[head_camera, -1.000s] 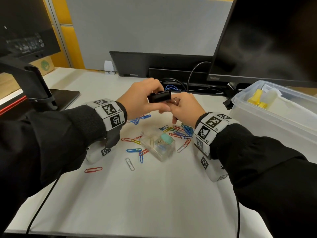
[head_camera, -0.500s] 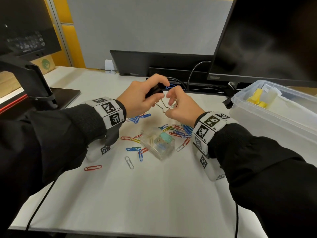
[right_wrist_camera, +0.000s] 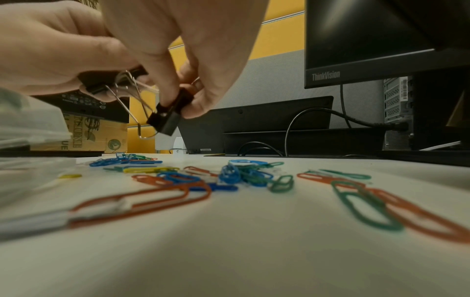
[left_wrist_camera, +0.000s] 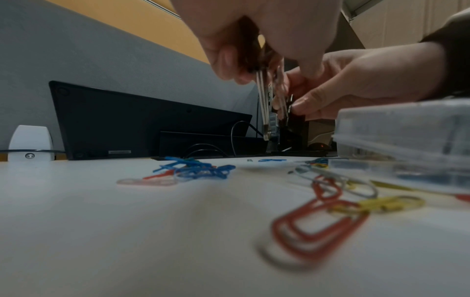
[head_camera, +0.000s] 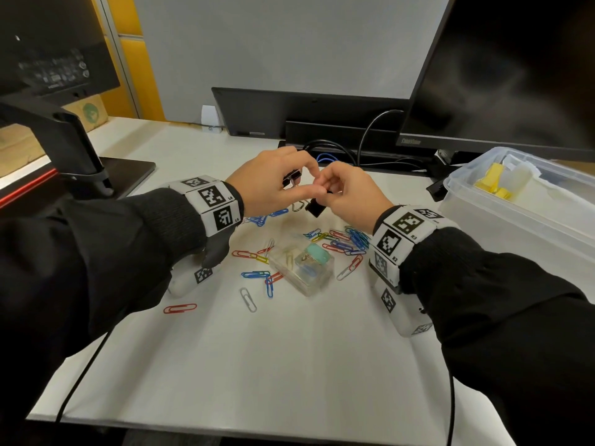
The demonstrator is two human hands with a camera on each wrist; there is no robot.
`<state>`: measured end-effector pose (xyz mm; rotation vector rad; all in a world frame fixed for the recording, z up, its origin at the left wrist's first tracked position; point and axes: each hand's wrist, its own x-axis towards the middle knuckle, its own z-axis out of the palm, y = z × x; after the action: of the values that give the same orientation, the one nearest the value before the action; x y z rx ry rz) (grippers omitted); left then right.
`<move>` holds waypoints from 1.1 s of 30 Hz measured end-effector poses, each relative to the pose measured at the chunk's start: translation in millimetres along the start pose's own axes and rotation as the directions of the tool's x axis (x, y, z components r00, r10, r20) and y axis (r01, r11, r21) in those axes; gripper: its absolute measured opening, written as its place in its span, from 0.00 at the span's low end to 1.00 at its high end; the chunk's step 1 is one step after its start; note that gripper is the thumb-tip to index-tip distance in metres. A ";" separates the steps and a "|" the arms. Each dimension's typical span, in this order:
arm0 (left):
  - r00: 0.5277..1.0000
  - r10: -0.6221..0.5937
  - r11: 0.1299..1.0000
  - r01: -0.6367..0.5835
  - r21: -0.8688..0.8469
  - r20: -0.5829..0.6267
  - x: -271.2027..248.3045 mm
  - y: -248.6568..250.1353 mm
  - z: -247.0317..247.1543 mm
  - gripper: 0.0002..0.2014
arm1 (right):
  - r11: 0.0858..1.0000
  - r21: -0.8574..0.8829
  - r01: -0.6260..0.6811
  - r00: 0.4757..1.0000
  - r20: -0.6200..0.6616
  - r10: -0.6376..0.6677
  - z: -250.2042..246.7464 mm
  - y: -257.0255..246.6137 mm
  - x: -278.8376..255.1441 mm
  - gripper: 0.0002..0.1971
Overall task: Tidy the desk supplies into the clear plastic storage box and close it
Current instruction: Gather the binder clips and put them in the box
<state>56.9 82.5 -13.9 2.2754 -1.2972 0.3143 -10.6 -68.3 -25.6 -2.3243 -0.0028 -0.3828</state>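
My left hand (head_camera: 302,181) pinches a black binder clip (head_camera: 291,181) above the desk, and its wire handles (left_wrist_camera: 264,104) hang down. Just to its right, my right hand (head_camera: 325,196) pinches a second black binder clip (head_camera: 315,207), which sits slightly lower and tilted (right_wrist_camera: 167,118). The two hands almost touch. Below them a small clear plastic box (head_camera: 302,265) holding a teal item lies on the white desk (head_camera: 289,365). Several coloured paper clips (head_camera: 347,243) are scattered around the box.
A large clear plastic tub (head_camera: 483,220) with yellow items inside stands open at the right. A monitor (head_camera: 499,75) and cables (head_camera: 338,152) stand behind the hands, and a monitor arm base (head_camera: 80,149) is at the left. A lone red paper clip (head_camera: 180,308) lies at front left.
A second ago both hands held one black clump of clips together. Then the hands drew apart with wire handles showing between them. Now each hand pinches its own clip, the right one lower.
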 end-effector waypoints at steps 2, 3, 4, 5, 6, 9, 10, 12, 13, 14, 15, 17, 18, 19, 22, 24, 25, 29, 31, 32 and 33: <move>0.999 -0.032 0.998 0.030 0.047 0.032 0.6 -1.9 0.2 0.20 | 0.998 0.053 0.023 0.998 -0.060 -0.019 -0.8 0.2 0.4 0.12; 0.997 -0.041 0.997 0.037 0.074 0.062 1.1 -3.3 1.0 0.20 | 0.997 0.076 0.032 0.996 -0.084 -0.025 -1.3 0.3 0.5 0.13; 0.995 -0.043 0.995 0.034 0.096 0.094 1.1 -4.4 2.0 0.18 | 0.995 0.090 0.035 0.994 -0.103 -0.026 -2.0 -0.2 0.2 0.14; 0.993 -0.037 0.994 0.024 0.106 0.116 0.9 -4.9 3.1 0.16 | 0.995 0.094 0.036 0.993 -0.117 -0.024 -2.5 -0.7 0.1 0.14; 0.993 -0.021 0.995 0.009 0.099 0.120 0.5 -5.0 3.6 0.14 | 0.995 0.093 0.035 0.992 -0.121 -0.024 -3.1 -1.1 -0.3 0.14; 0.996 0.028 0.999 -0.031 0.036 0.081 -0.9 -2.8 2.4 0.12 | 0.995 0.089 0.036 0.994 -0.107 -0.026 -3.9 -1.3 -1.0 0.14; 0.997 0.032 0.999 -0.034 0.023 0.076 -1.1 -1.9 2.0 0.13 | 0.996 0.087 0.036 0.996 -0.090 -0.028 -4.0 -1.6 -1.4 0.13; 0.997 0.027 1.000 -0.027 0.007 0.066 -1.2 0.1 2.1 0.13 | 0.995 0.093 0.040 0.998 -0.054 -0.035 -4.2 -2.9 -2.8 0.13; 0.998 0.019 1.000 -0.020 0.004 0.061 -1.0 1.1 2.3 0.14 | 0.994 0.102 0.044 0.998 -0.049 -0.039 -4.6 -3.6 -3.5 0.13; 0.998 0.008 1.000 -0.008 0.004 0.058 -0.9 2.0 2.6 0.14 | 0.992 0.112 0.052 0.997 -0.057 -0.045 -5.2 -4.3 -4.2 0.13; 0.998 -0.008 1.000 0.008 0.002 0.058 -0.9 2.6 3.0 0.15 | 0.991 0.121 0.059 0.997 -0.066 -0.051 -5.5 -5.1 -4.5 0.13; 0.998 -0.044 0.999 0.044 -0.012 0.053 -0.7 2.3 2.8 0.16 | 0.988 0.142 0.057 0.997 -0.067 -0.047 -5.2 -6.1 -4.2 0.13; 0.997 -0.060 0.998 0.061 -0.020 0.045 -0.2 1.8 2.9 0.16 | 0.987 0.155 0.046 0.997 -0.063 -0.036 -4.7 -6.4 -4.3 0.14; 0.997 -0.072 0.997 0.073 -0.028 0.033 0.6 1.0 3.1 0.16 | 0.986 0.161 0.033 0.998 -0.063 -0.023 -4.1 -6.3 -4.3 0.15; 0.993 -0.118 0.993 0.118 -0.032 -0.002 3.7 -2.4 3.5 0.14 | 0.996 0.091 0.020 0.994 -0.110 -0.009 -4.8 -8.3 -5.4 0.12; 0.986 -0.165 0.986 0.164 -0.033 -0.030 3.9 -4.4 2.1 0.12 | 1.000 -0.013 -0.009 0.991 -0.137 0.007 -7.0 -12.7 -7.3 0.09; 0.981 -0.188 0.982 0.186 -0.041 -0.050 3.8 -5.0 0.4 0.10 | 0.997 -0.064 -0.042 0.987 -0.161 0.032 -8.6 -14.5 -7.6 0.10; 0.923 -0.365 0.928 0.350 -0.129 -0.124 5.4 -7.2 -21.0 0.06 | 0.981 0.053 -0.184 0.938 -0.289 0.192 -16.6 -21.5 -9.7 0.13; 0.876 -0.463 0.876 0.427 -0.226 -0.139 12.0 -4.3 -39.4 0.09 | 0.914 0.337 -0.225 0.905 -0.275 0.324 -21.6 -30.1 -13.9 0.11; 0.854 -0.501 0.842 0.444 -0.306 -0.138 15.7 0.1 -49.2 0.11 | 0.818 0.528 -0.229 0.895 -0.216 0.390 -25.0 -37.4 -17.8 0.11; 0.835 -0.533 0.802 0.447 -0.397 -0.137 19.5 5.3 -58.2 0.12 | 0.664 0.713 -0.226 0.893 -0.120 0.434 -28.2 -46.6 -23.5 0.13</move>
<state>65.1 96.5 45.5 2.0881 -0.5413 0.1494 -46.2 -52.4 19.2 -1.4655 0.3666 -0.4297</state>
